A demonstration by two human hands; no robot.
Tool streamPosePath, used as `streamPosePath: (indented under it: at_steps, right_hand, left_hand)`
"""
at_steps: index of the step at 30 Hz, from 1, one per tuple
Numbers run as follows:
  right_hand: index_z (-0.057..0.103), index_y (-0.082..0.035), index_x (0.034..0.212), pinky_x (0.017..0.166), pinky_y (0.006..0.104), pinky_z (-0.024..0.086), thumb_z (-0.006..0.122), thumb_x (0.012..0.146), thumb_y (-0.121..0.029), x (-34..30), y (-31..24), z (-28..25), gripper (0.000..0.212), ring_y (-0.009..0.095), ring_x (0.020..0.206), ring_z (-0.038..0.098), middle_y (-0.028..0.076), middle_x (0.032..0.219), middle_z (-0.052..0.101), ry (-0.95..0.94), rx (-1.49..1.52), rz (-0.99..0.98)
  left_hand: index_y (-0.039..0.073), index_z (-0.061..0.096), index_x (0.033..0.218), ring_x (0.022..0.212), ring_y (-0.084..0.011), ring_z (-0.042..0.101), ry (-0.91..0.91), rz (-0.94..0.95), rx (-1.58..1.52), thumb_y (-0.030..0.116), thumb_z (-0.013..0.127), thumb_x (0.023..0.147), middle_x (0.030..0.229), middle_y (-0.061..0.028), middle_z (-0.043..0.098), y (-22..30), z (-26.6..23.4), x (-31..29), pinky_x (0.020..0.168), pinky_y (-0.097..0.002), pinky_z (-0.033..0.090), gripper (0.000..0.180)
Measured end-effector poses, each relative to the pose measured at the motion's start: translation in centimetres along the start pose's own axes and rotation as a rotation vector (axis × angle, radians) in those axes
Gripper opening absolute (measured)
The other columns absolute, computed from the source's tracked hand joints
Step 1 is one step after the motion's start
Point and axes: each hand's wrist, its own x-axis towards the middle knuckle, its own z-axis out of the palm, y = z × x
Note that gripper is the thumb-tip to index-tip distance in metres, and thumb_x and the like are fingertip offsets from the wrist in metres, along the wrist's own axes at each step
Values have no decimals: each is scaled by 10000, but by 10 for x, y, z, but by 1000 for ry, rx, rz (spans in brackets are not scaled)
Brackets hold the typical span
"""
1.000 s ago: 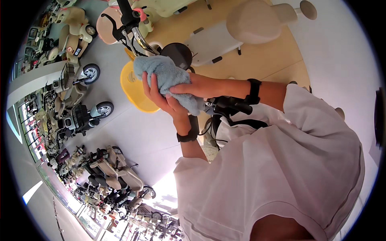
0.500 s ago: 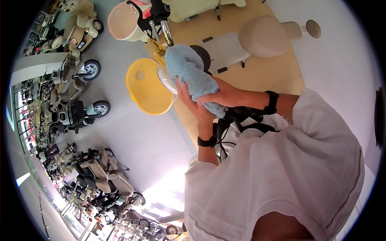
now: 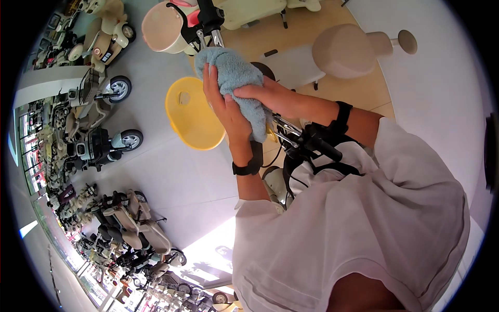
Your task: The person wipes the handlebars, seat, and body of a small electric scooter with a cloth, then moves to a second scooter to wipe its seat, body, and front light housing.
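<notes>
A thick light-blue towel is bunched over the middle of a handlebar, covering what lies under it. My left hand presses along its left side, with long fingers laid up over the cloth. From the right, my right hand grips it, the thumb across the towel; its other fingers are mostly hidden. One black handlebar grip with a brake lever stands beyond the towel. The other black grip is close to my body, beside bright metal bars and cables. A yellow basket sits left of my hands.
A pink basket stands at the far left of the handlebar. Right of it are a beige seat and a pale footboard. Parked scooters line the left side. Bright sunlight falls on the grey floor.
Both hands and the towel have shifted left and slightly away from me along the handlebar. The metal bars and near grip are now uncovered; the yellow front part is now covered.
</notes>
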Motion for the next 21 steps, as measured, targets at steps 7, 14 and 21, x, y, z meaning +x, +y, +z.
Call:
streamPosePath:
  at_steps: [7,14,21]
  right_hand:
    - [392,-22,1384,1024,331,402,674,863,-292,-31,15,-17,651,193,1186,508,105,1297,532,-178,-94,-7]
    - [342,-36,1420,1022,368,407,687,842,-331,-42,22,-28,734,256,1206,522,140,1288,547,-262,-157,-14]
    - [279,-22,1456,1042,371,380,663,865,-350,-52,24,-39,777,254,1240,484,148,1344,496,-360,-185,57]
  left_hand:
    - [46,355,1445,1388,-407,296,149,-84,52,475,271,990,1506,-218,303,5,16,-57,1124,-531,230,631]
    - [50,338,1450,1365,-353,348,300,-194,161,590,356,930,1479,-183,344,13,26,-89,1111,-500,289,749]
    - [48,330,1453,1354,-316,373,352,-203,172,464,382,896,1463,-163,367,17,34,-104,1106,-480,312,697]
